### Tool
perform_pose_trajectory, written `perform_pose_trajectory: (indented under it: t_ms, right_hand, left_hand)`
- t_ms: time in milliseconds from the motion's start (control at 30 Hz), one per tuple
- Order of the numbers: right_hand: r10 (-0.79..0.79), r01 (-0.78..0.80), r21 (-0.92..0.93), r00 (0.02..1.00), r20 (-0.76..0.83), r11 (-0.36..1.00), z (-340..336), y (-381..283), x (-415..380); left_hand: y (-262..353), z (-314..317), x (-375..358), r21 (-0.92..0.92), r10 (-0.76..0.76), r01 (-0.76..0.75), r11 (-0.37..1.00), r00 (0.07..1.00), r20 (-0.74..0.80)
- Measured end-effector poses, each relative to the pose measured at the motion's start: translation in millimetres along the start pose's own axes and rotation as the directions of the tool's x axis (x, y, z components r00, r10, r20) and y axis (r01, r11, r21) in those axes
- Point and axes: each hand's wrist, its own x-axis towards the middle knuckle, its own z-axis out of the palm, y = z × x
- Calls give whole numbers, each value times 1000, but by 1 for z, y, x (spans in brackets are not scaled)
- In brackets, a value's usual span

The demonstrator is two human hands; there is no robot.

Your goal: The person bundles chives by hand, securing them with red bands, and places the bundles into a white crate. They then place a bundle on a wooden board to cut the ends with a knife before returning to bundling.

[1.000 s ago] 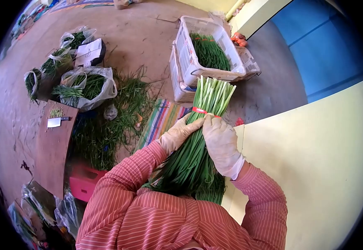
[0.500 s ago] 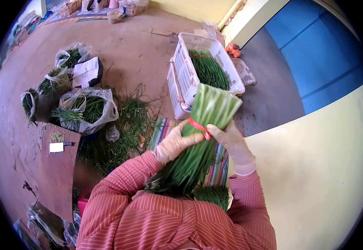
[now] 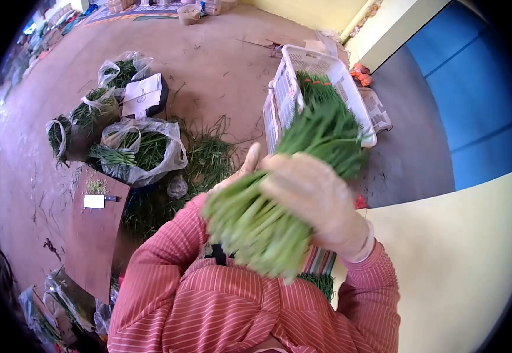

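A thick bundle of green stalks [image 3: 267,220] is held in front of my chest, its pale cut ends toward me and its leafy tips toward the white crate [image 3: 369,132]. Across the top of the bundle lies my gloved right hand [image 3: 317,191], wrapped round it and blurred by motion. My gloved left hand [image 3: 244,170] is at the bundle's left side, with some fingers raised and the rest hidden behind the stalks. Further green bundles with red bands [image 3: 317,82] lie inside the crate, partly behind the held leaves.
Plastic bags of greens [image 3: 176,154] stand at the left, beside a dark box with a white top [image 3: 144,97]. A cleaver [image 3: 94,201] lies on a brown board [image 3: 94,247]. Loose leaves [image 3: 209,159] litter the floor. A pale yellow wall [image 3: 438,253] is at the right.
The bundle has been turned end for end, so its cut ends now face me. My right hand has moved over its top. The view has shifted, moving the surroundings rightward.
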Motion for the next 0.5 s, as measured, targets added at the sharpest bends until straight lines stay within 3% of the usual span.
perform_pose_trajectory:
  t_ms: [33, 67, 133, 200, 233, 267, 333, 367, 433, 500]
  right_hand:
    - [-77, 79, -83, 997, 25, 993, 18, 7, -4]
    - [-162, 181, -196, 981, 108, 964, 28, 15, -8]
    - [-132, 181, -245, 971, 202, 953, 39, 39, -18]
    - [27, 12, -389, 995, 96, 921, 56, 80, -44]
    - [284, -246, -255, 951, 121, 935, 57, 96, -51]
    - [432, -428, -121, 902, 4, 896, 56, 111, -62]
    - [765, -714, 323, 641, -54, 621, 69, 132, -73]
    - [766, -713, 326, 640, -58, 621, 77, 147, -71]
    - [860, -538, 834, 476, 181, 122, 96, 176, -60]
    - [812, -482, 874, 531, 241, 56, 103, 208, -37]
  left_hand:
    - [1, -1, 17, -417, 52, -35, 908, 998, 31]
    - [6, -3, 34, -757, 116, -47, 652, 993, 39]
    - [18, -14, 63, -734, 127, -27, 679, 989, 81]
    - [4, -51, 88, -710, -17, -3, 704, 1000, -22]
    - [-2, -67, 97, -740, -60, -11, 672, 996, -69]
    - [-6, -80, 105, -746, -81, -22, 666, 992, -101]
    - [-12, -90, 119, -659, -79, -111, 744, 965, -251]
    - [-14, -96, 127, -605, -76, -119, 787, 955, -287]
    - [-27, -106, 145, -503, -29, -158, 850, 939, -343]
    - [-28, -100, 162, -527, -92, -141, 838, 916, -391]
